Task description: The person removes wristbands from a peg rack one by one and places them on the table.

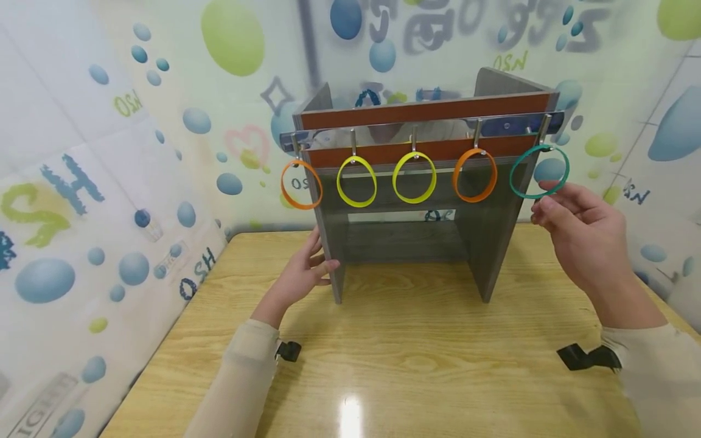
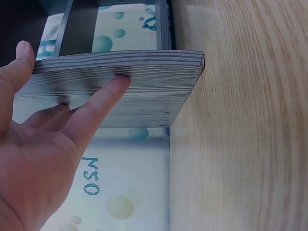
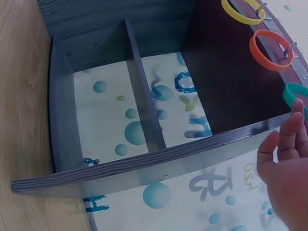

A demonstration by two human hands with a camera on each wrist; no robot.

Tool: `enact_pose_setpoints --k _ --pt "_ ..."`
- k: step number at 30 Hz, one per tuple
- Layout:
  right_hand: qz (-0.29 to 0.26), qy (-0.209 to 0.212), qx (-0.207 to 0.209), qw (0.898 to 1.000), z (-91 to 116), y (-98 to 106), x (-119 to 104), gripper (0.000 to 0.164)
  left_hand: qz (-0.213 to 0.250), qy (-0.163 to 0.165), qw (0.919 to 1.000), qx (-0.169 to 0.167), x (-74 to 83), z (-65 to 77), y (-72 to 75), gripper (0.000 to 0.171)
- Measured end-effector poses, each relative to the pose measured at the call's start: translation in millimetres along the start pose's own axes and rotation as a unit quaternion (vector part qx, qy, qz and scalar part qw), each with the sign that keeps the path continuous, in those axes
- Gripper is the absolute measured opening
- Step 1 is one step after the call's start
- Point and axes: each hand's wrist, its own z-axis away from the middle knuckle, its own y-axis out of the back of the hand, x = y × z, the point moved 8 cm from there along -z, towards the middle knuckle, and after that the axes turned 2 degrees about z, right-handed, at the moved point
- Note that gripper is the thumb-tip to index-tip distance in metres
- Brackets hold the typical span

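Observation:
My right hand [image 1: 594, 234] pinches the lower edge of a teal wristband [image 1: 512, 176], thumb below it and forefinger behind. That band hangs from the rightmost hook of a metal rail [image 1: 438, 129] on a grey wooden rack [image 1: 495, 243]. In the right wrist view, a fingertip overlaps the teal wristband [image 3: 288, 95]. My left hand [image 1: 301, 271] rests against the rack's left side panel [image 2: 159, 89], its fingers extended along the outer face and the thumb by the front edge. Along the rail hang an orange wristband [image 1: 283, 185], two yellow wristbands [image 1: 339, 185] and another orange wristband [image 1: 456, 176].
The rack stands upright toward the back of a wooden table [image 1: 416, 359], close to a patterned wall covering [image 1: 164, 121]. Its rail ends stick out past both side panels. A black strap end [image 1: 580, 358] shows at the right cuff, another strap end [image 1: 289, 351] at the left.

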Motion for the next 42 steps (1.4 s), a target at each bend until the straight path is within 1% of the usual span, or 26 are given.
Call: enact_pose_setpoints --k 3,6,10,15,18,20,23,24,28,29,31,32,35,36,40,42 --pt "-0.016 0.011 0.014 1.0 -4 -3 -2 0.022 0.005 0.009 0.9999 0.007 -2.6 2.7 3.3 0.092" --pt "-0.02 0.015 0.029 0.999 -8 -7 -3 0.019 0.006 0.015 0.9998 0.01 -3.6 6.1 6.1 0.092" --pt "-0.037 0.017 0.037 0.998 -12 -12 -6 0.02 0.004 0.017 0.9998 0.011 -3.9 8.0 7.4 0.091" --pt "-0.069 0.024 0.017 0.997 -16 -18 -10 0.022 0.001 0.016 0.9998 0.013 -3.8 8.4 6.3 0.091" --pt "-0.088 0.02 0.002 0.996 -16 -21 -10 0.023 0.003 0.016 0.9998 0.012 -4.1 8.0 4.7 0.092" --pt "-0.09 0.016 -0.003 0.996 -14 -22 -10 0.024 0.003 0.014 0.9998 0.011 -4.6 7.0 4.3 0.091" --pt "-0.082 0.01 -0.007 0.997 -10 -25 -11 0.025 0.003 0.011 0.9999 0.009 -4.8 4.9 3.4 0.091" --pt "-0.066 0.011 -0.008 0.998 -9 -26 -12 0.025 0.004 0.01 0.9999 0.01 -4.6 4.3 3.1 0.091" --pt "-0.063 0.008 -0.027 0.998 -3 -32 -13 0.025 0.008 0.008 0.9999 0.009 -2.8 2.3 1.8 0.092" --pt "-0.051 0.009 -0.028 0.998 0 -33 -13 0.025 0.009 0.007 0.9999 0.008 -2.3 1.9 1.5 0.092" --pt "-0.058 0.002 -0.036 0.998 4 -36 -12 0.025 0.013 0.006 0.9999 0.005 -1.3 1.5 0.6 0.092" --pt "-0.045 0.002 -0.033 0.998 7 -37 -11 0.025 0.014 0.006 0.9999 0.004 -0.9 1.4 0.1 0.092" --pt "-0.022 -0.011 -0.036 0.999 15 -41 -6 0.027 0.015 0.004 0.9999 0.001 0.1 1.3 -0.8 0.091" --pt "-0.029 -0.016 -0.042 0.999 17 -42 -3 0.028 0.015 0.003 0.9999 0.001 0.2 1.3 -0.9 0.091" --pt "-0.023 -0.029 -0.056 0.998 25 -47 6 0.029 0.009 0.004 0.9999 0.002 0.0 1.3 -0.6 0.09" --pt "-0.003 -0.035 -0.064 0.997 29 -50 10 0.03 0.008 0.004 1.0 0.002 -0.1 1.4 -0.5 0.09"
